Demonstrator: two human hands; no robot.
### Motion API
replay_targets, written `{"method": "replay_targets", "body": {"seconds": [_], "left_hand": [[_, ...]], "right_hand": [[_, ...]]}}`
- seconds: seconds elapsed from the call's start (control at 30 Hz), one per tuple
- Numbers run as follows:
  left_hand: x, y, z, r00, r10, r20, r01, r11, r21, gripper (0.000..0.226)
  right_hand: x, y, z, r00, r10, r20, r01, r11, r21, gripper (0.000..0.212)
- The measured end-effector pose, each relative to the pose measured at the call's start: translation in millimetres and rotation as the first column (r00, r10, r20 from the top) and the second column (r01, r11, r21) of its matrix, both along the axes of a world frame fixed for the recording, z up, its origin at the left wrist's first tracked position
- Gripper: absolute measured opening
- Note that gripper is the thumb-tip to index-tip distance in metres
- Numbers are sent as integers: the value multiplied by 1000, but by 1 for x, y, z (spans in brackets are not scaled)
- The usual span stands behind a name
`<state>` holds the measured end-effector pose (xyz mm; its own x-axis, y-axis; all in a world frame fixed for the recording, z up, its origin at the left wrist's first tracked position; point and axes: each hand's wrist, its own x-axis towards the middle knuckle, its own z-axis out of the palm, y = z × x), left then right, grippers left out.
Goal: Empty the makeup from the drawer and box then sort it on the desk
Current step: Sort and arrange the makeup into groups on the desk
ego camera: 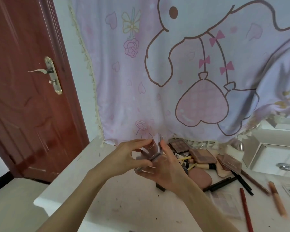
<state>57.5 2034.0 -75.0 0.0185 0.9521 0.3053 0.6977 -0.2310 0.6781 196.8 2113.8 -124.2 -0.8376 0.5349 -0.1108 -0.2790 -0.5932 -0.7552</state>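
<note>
Both my hands hold a small stack of clear-cased makeup compacts [153, 149] above the white desk [124, 206]. My left hand [132, 156] grips the stack from the left, fingers curled over its top. My right hand [166, 169] cups it from below and the right. Behind them lies a pile of makeup: eyeshadow palettes [180, 145], a brown palette [203, 155], another palette [232, 163], brushes [201, 165], a pink pouch [200, 179].
Dark pencils [223, 183], a red pencil [245, 210], a peach tube [277, 198] and a flat clear packet [228, 203] lie at the right. A white drawer unit [268, 156] stands at the far right. A cartoon cloth hangs behind; a red door is left.
</note>
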Motion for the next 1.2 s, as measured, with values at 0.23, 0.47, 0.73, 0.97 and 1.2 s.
{"method": "replay_targets", "body": {"seconds": [0.23, 0.47, 0.73, 0.97, 1.2], "left_hand": [[-16, -3, 1, 996, -66, 56, 69, 997, -40, 51], [-42, -5, 10, 982, -22, 189, 53, 986, -160, 31], [-93, 17, -4, 966, 251, 55, -244, 963, -112, 19], [-141, 43, -35, 913, 348, -214, -383, 911, -155, 20], [-176, 80, -54, 888, 322, -328, -398, 896, -197, 21]], "right_hand": [[-11, -3, -6, 1000, -6, 30, 6, 1000, -1, 68], [-18, -10, -6, 999, 23, -34, -27, 995, -97, 70], [-60, -14, -15, 995, 29, 96, -14, 988, -153, 59], [-118, 4, -46, 956, -128, 264, 143, 989, -37, 25], [-157, 21, -83, 670, -562, 485, -252, 442, 861, 37]]}}
